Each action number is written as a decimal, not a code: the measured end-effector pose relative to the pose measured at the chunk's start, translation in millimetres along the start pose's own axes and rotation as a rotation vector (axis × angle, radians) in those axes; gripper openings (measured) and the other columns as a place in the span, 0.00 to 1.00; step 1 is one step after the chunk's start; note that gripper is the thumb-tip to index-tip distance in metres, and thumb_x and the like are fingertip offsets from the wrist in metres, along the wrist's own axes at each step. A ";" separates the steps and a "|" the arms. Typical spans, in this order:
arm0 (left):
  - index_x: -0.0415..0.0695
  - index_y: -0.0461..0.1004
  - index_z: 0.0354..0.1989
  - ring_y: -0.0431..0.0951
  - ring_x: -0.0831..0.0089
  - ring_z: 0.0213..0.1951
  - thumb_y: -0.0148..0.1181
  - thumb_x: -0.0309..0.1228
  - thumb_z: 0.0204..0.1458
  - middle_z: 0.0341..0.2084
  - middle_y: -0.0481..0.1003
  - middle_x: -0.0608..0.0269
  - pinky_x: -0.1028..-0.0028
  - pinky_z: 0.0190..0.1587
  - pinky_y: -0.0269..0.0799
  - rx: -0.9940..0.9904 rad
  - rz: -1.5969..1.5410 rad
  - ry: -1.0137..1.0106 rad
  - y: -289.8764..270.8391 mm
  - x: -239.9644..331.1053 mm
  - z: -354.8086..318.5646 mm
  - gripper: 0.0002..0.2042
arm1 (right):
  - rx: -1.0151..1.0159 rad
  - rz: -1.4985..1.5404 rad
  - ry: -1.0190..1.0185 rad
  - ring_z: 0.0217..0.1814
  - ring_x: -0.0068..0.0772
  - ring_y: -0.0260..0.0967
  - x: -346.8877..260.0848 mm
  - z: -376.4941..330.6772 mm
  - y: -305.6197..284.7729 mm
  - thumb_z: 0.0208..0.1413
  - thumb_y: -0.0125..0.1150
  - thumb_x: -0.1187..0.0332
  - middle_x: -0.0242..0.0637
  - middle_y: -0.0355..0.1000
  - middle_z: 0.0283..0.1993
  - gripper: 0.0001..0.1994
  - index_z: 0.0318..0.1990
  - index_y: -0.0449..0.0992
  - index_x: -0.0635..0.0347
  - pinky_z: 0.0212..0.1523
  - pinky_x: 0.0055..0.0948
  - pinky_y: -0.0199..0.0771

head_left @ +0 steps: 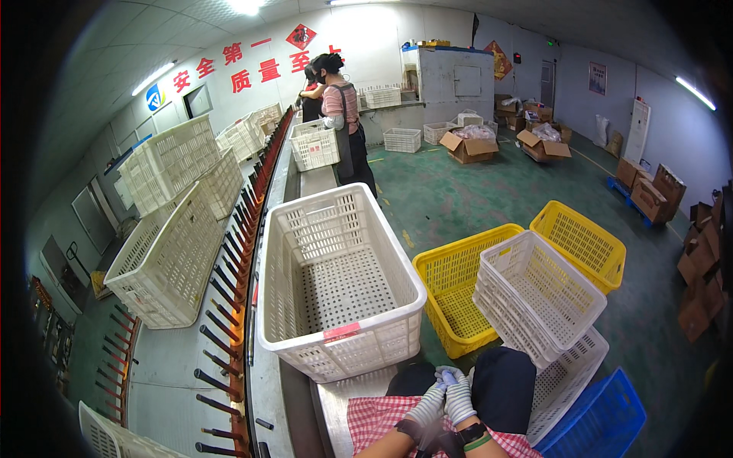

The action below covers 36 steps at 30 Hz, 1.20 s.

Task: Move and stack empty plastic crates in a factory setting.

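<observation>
Sitting with left hand (pixel 434 392) and right hand (pixel 459 394) drawn together over the lap, both in pale gloves (pixel 460 411) with striped cuffs, clasped against each other between dark-trousered knees (pixel 504 389). Cannot tell of anything gripped inside that clasp, too small and too covered to read. Wearing a red-and-white checked garment (pixel 374 418), plus dark bands (pixel 469 433) at the wrists and a green band (pixel 478 442) on the right one. Facing a large white crate (pixel 359 353), upright on the metal bench (pixel 334 401), with slotted walls, a perforated base and a red label (pixel 341 333) at the near rim; near both hands, yet apart from them. Seeing to the left a long row of dark rods (pixel 219 326) along an orange rail (pixel 238 382), then more white crates (pixel 179 271). Having at the right two yellow crates (pixel 473 248), a stack of whitish crates (pixel 508 320) and a blue crate (pixel 599 424). Noting farther up the line a co-worker (pixel 345 114) in striped top and dark apron, beside another white crate (pixel 314 151), with cardboard boxes (pixel 467 149) across the green floor (pixel 405 217)
</observation>
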<state>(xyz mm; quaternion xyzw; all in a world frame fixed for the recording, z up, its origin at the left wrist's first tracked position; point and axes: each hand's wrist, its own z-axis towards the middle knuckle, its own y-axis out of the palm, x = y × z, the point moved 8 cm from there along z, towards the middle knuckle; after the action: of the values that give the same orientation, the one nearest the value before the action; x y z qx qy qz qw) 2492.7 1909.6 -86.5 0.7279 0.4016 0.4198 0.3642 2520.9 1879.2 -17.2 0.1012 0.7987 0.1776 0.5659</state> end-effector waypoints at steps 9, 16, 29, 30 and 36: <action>0.45 0.67 0.45 0.73 0.67 0.37 0.46 0.35 0.56 0.38 0.71 0.60 0.68 0.43 0.73 0.047 0.078 0.070 -11.2 1.6 5.2 0.11 | -0.004 -0.016 -0.006 0.39 0.30 0.69 -0.6 0.5 -0.7 0.55 0.49 0.75 0.40 0.71 0.37 0.07 0.39 0.71 0.65 0.44 0.24 0.69; 0.50 0.67 0.45 0.69 0.71 0.36 0.44 0.33 0.57 0.37 0.70 0.66 0.72 0.42 0.69 0.053 0.101 0.044 -3.9 3.7 -2.3 0.10 | -0.015 -0.004 -0.008 0.37 0.25 0.67 -1.2 -2.0 3.4 0.55 0.49 0.72 0.38 0.71 0.36 0.08 0.40 0.72 0.65 0.41 0.21 0.66; 0.49 0.65 0.44 0.69 0.70 0.37 0.43 0.29 0.56 0.37 0.70 0.65 0.70 0.43 0.70 0.024 0.050 0.042 -10.3 0.6 4.7 0.09 | -0.019 -0.030 -0.005 0.40 0.29 0.68 -7.8 -4.4 3.7 0.55 0.49 0.74 0.39 0.71 0.39 0.07 0.39 0.71 0.65 0.44 0.24 0.68; 0.48 0.65 0.44 0.69 0.70 0.37 0.44 0.29 0.56 0.37 0.69 0.65 0.70 0.43 0.70 0.023 0.054 0.039 -11.2 0.2 5.8 0.09 | -0.021 -0.031 -0.007 0.40 0.29 0.68 -7.5 -4.3 3.8 0.55 0.49 0.74 0.39 0.71 0.39 0.07 0.39 0.71 0.65 0.44 0.24 0.68; 0.49 0.66 0.43 0.69 0.71 0.36 0.45 0.30 0.56 0.36 0.70 0.65 0.71 0.43 0.70 -0.033 -0.040 0.026 -32.8 -8.2 21.5 0.08 | -0.025 -0.040 -0.010 0.40 0.28 0.68 -6.9 -6.1 8.0 0.55 0.49 0.74 0.39 0.71 0.40 0.07 0.39 0.71 0.65 0.44 0.23 0.68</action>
<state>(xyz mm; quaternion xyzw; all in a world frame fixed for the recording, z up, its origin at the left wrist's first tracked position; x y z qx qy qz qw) 2500.3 1911.6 -125.8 0.7081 0.4139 0.4284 0.3791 2517.2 1883.0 -6.2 0.0791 0.7955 0.1761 0.5744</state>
